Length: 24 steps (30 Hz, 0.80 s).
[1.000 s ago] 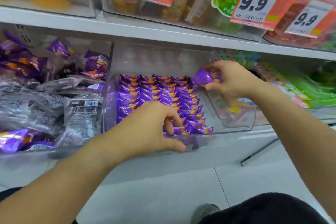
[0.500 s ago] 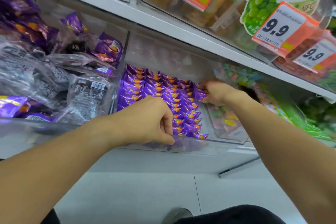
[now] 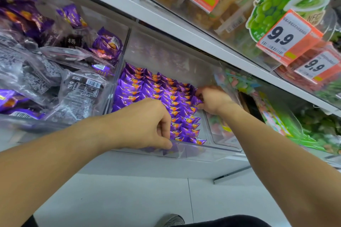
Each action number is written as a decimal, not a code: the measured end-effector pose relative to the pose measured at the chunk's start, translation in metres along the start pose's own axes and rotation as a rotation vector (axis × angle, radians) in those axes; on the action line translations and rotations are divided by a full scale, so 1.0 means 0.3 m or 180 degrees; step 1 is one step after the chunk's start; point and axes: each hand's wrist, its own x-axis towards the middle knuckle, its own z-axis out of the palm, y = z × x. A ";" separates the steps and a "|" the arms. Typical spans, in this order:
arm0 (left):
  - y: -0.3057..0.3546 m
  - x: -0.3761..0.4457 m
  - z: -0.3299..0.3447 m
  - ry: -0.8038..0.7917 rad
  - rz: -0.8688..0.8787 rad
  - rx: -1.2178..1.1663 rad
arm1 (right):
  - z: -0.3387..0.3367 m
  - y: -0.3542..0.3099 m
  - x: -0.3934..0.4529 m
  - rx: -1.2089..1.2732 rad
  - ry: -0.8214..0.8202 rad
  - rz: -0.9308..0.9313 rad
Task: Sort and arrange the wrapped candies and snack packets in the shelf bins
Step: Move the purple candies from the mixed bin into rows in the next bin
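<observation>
A clear plastic bin (image 3: 217,150) on the lower shelf holds neat rows of small purple wrapped candies (image 3: 147,90) with orange marks. My left hand (image 3: 147,125) grips the bin's front edge, thumb on the rim, fingers curled over the near candies. My right hand (image 3: 212,99) reaches into the bin's right side, its fingers closed on a purple candy (image 3: 196,101) at the end of a row. The bin's right strip shows bare plastic.
The left bin (image 3: 118,72) is heaped with clear and purple snack packets (image 3: 79,90). To the right lie pastel candies (image 3: 238,83) and green packets (image 3: 287,131). Orange 9.9 price tags (image 3: 287,37) hang from the shelf above. White floor and my shoe (image 3: 169,220) are below.
My right hand has come down from the bin's far right corner with a purple candy and now presses it into the right-hand row. The view has tilted and moved closer.
</observation>
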 end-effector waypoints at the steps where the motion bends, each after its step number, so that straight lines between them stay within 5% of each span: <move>1: 0.001 -0.001 -0.001 -0.0005 -0.0002 -0.0011 | 0.002 0.000 -0.001 -0.0021 0.0063 -0.0008; 24: -0.003 -0.008 0.012 0.0097 0.0018 0.0295 | -0.003 -0.018 -0.012 0.0410 0.0114 0.0003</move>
